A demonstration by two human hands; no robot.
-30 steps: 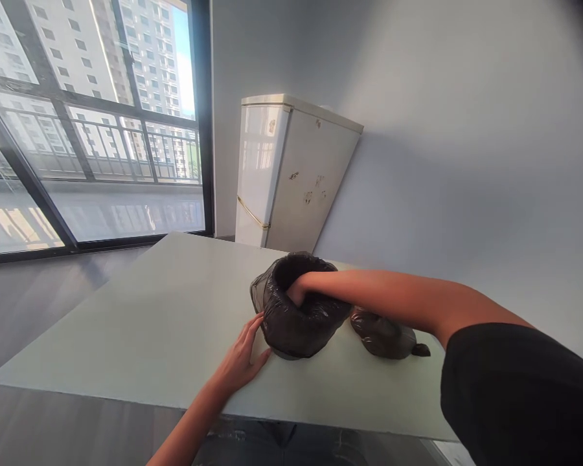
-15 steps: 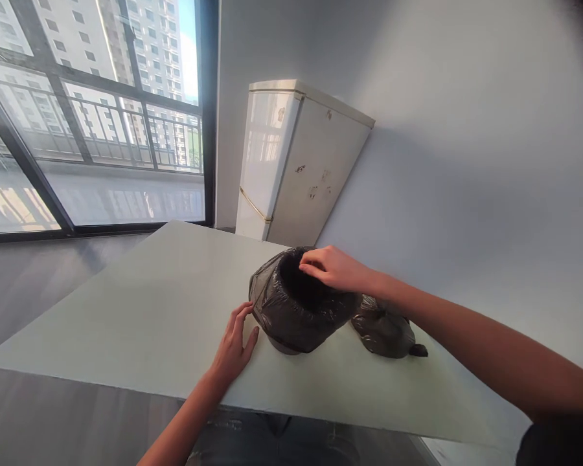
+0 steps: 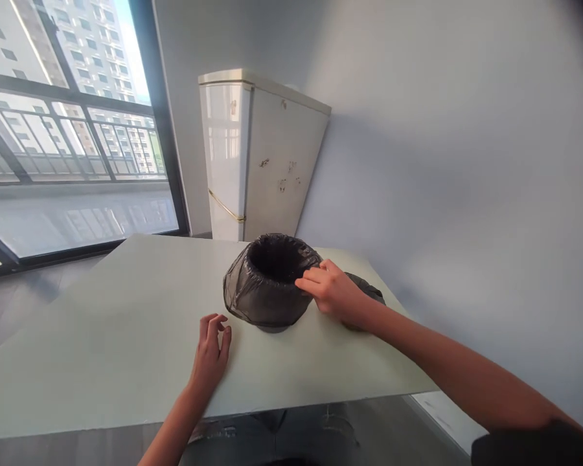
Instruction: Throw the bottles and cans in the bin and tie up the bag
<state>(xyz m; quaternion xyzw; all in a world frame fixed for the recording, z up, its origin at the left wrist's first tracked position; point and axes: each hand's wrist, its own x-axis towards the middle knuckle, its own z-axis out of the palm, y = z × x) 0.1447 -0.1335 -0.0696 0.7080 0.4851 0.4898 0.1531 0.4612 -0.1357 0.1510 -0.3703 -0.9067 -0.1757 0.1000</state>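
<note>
A trash bin lined with a thin black garbage bag (image 3: pixel 267 301) stands on the pale table (image 3: pixel 126 349), its dark mouth facing up and toward me. The bag is folded down over the outside, and only a little of the bin's base shows beneath. My right hand (image 3: pixel 333 291) is at the right front of the rim, its curled fingers closed on the bag's edge. My left hand (image 3: pixel 211 349) rests at the tabletop left of the bin, fingers loosely bent and apart, holding nothing. Behind my right wrist lies a second, filled black bag (image 3: pixel 366 288), partly hidden.
A white refrigerator (image 3: pixel 276 162) with worn patches stands behind the table. At the left is a large sliding window (image 3: pixel 87 155) with a railing beyond it. A grey wall (image 3: pixel 442 162) runs along the right. The table's front edge is close to me.
My right hand has moved from the bin's mouth to its right front rim. My left hand has come away from the bag's side. The bin stands more upright, and the view has turned right.
</note>
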